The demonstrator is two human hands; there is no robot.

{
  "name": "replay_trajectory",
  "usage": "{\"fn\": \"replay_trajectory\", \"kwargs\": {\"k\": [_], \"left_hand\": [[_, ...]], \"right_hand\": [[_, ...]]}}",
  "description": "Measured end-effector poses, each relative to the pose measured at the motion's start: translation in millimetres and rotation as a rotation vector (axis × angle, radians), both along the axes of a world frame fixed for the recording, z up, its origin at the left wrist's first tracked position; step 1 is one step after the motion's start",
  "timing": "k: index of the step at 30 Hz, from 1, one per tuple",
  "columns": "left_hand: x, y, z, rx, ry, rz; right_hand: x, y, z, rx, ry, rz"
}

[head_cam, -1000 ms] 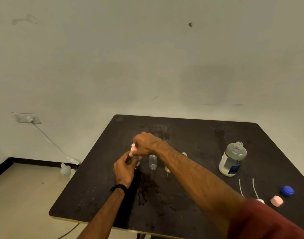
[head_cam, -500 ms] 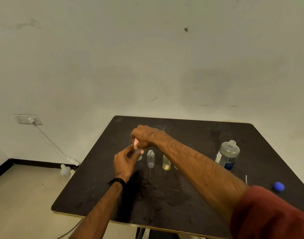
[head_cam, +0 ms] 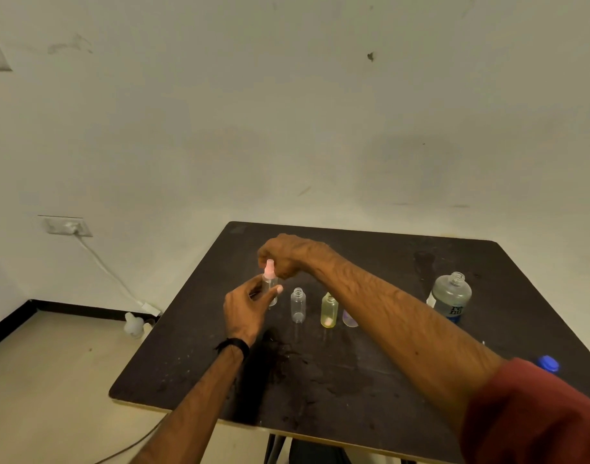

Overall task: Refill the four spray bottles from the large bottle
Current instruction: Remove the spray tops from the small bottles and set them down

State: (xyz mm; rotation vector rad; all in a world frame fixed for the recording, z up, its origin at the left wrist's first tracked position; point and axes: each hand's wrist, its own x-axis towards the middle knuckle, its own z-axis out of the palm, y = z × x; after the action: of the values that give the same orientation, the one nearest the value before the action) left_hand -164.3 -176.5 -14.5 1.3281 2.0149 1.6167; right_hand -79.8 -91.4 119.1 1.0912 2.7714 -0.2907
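My left hand [head_cam: 248, 309] grips a small clear spray bottle [head_cam: 270, 289] at the left end of a row on the dark table [head_cam: 370, 370]. My right hand [head_cam: 283, 256] pinches the pink spray head [head_cam: 269, 267] on top of that bottle. To the right stand an open clear bottle [head_cam: 298, 304], a yellow bottle [head_cam: 329, 311] and a purple-tinted bottle [head_cam: 349, 319] partly hidden by my right forearm. The large uncapped bottle [head_cam: 451, 296] with a blue label stands at the right.
A blue cap [head_cam: 549, 363] lies near the table's right edge. A wet patch darkens the table in front of the bottles. On the floor at left are a white bottle [head_cam: 133, 324] and a cable running from a wall socket [head_cam: 67, 226].
The camera view shifted, so the pink cap at the right left the frame. My right hand has lifted slightly and the pink spray head now shows on the bottle held by my left hand.
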Motion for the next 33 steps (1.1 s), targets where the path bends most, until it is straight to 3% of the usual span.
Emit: {"fn": "replay_trajectory", "kwargs": {"k": [3,7,13,18,23,29,33], "left_hand": [[-1.2,-1.1,-5.2,-0.010,-0.021,0.003],[2.4,-3.3,-3.0,-0.013,-0.035,-0.006],[0.7,-4.9,-7.7,-0.034,-0.049,-0.014],[3.3,-6.2,-7.0,-0.034,-0.064,-0.014],[3.8,-7.0,-12.8,-0.053,-0.061,-0.016],[3.2,-5.3,-12.2,-0.057,-0.055,-0.014],[1.5,-6.0,-12.8,-0.072,-0.048,-0.037]], "right_hand": [[2.2,-0.4,1.2,-0.036,-0.008,-0.016],[1.0,1.1,-7.1,0.124,0.016,-0.060],[0.3,-1.2,-4.7,-0.011,-0.023,0.007],[-1.1,-5.3,-7.9,0.167,-0.038,-0.031],[-2.4,-3.9,-8.1,0.019,-0.090,0.024],[-2.3,-6.0,-13.8,0.150,-0.080,-0.021],[-6.4,-3.0,-15.0,-0.014,-0.065,0.006]]}}
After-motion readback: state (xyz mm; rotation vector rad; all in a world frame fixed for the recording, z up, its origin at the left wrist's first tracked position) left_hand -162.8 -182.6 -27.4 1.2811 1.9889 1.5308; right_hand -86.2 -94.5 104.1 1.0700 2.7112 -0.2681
